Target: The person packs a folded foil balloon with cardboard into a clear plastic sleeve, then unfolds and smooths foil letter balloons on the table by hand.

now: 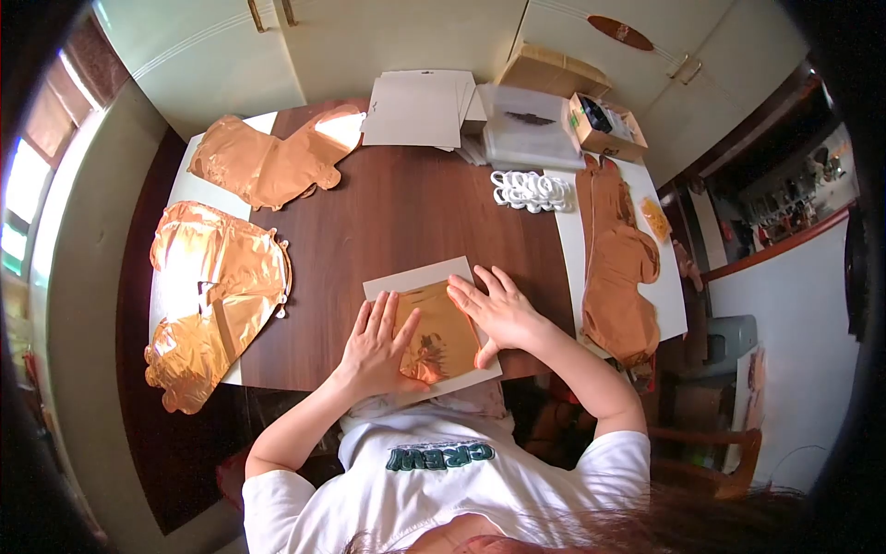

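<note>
A square of shiny copper-coloured foil [437, 325], apparently a folded foil balloon, lies on a white card [380, 284] at the table's front edge. My left hand [376, 349] rests flat along the foil's left side with its fingers spread. On the opposite side, my right hand [498, 316] is also spread, its fingertips at the foil's upper right edge and its thumb near the lower right. Both hands are open and touch the foil or the card beneath. Part of the foil's side edges is hidden under my fingers.
Flat copper foil balloons lie at the left [226, 268], back left [268, 162] and right [614, 263]. White cards [415, 106] are stacked at the back, beside clear plastic bags [531, 129] and an open box [609, 129]. White rings [533, 191] and a small yellow packet [655, 220] lie to the right.
</note>
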`<control>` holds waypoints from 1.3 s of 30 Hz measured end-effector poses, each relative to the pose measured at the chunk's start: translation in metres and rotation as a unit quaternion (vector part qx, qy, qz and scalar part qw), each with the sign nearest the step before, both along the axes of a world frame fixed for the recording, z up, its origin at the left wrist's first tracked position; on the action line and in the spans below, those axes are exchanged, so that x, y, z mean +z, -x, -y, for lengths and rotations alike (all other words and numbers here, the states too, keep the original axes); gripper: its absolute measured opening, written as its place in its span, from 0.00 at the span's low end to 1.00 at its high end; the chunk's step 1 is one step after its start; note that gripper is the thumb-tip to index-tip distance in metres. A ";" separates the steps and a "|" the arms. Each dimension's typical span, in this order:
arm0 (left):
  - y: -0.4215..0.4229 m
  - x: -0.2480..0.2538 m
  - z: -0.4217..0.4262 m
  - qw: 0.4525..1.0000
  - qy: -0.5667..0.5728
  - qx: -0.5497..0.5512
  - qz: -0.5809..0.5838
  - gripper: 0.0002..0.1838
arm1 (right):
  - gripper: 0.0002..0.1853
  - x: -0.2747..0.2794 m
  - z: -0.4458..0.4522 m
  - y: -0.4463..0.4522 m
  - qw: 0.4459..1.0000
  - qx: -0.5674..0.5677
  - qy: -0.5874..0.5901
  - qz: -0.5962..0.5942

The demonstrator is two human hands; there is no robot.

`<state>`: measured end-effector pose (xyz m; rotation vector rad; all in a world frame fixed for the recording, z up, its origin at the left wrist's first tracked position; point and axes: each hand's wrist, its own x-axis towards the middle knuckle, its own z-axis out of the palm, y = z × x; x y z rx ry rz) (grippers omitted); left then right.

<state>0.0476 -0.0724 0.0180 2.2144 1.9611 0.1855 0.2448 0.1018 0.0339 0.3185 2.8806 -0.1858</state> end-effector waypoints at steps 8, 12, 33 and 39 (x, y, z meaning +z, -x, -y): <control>0.007 0.004 0.008 0.999 0.029 0.015 -0.033 0.65 | 0.72 0.003 0.000 0.001 0.998 0.005 -0.026 0.049; 0.013 0.000 0.015 0.999 0.020 0.020 -0.032 0.66 | 0.69 0.004 -0.002 0.002 0.998 0.002 -0.011 0.065; 0.014 -0.003 0.016 0.999 0.021 0.027 -0.040 0.67 | 0.62 0.001 -0.006 0.001 0.999 -0.003 -0.035 0.007; 0.013 0.001 0.016 0.998 0.033 0.031 -0.033 0.68 | 0.71 0.001 -0.002 0.001 0.999 -0.002 -0.025 0.041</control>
